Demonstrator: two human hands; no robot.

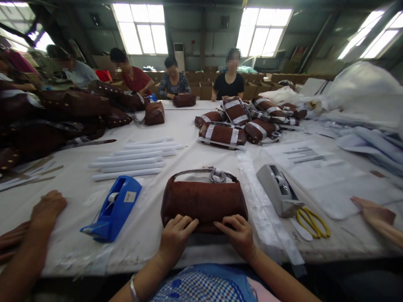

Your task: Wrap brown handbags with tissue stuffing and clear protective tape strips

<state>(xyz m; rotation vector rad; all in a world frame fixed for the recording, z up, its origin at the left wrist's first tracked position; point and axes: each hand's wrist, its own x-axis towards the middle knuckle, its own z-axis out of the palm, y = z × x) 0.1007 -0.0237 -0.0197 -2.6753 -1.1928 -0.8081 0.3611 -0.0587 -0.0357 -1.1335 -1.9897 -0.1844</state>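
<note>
A brown handbag (203, 201) lies on the white-covered table in front of me, with its strap and a wrapped ring (217, 175) at the far side. My left hand (176, 235) grips the bag's near edge left of the middle, thumb pointing inward. On the same edge, further right, my right hand (239, 235) pinches the material, its thumb facing the other one. A blue tape dispenser (118, 209) stands left of the bag. To the right are a grey tape dispenser (277, 191) and yellow-handled scissors (312, 223), whose blades are partly covered.
White paper rolls (132, 161) lie behind the blue dispenser. Taped brown bags (223, 134) are heaped further back, and more brown bags (72, 105) pile up at left. Another person's hand (48, 205) rests at left, another (374, 212) at right. Several people sit opposite.
</note>
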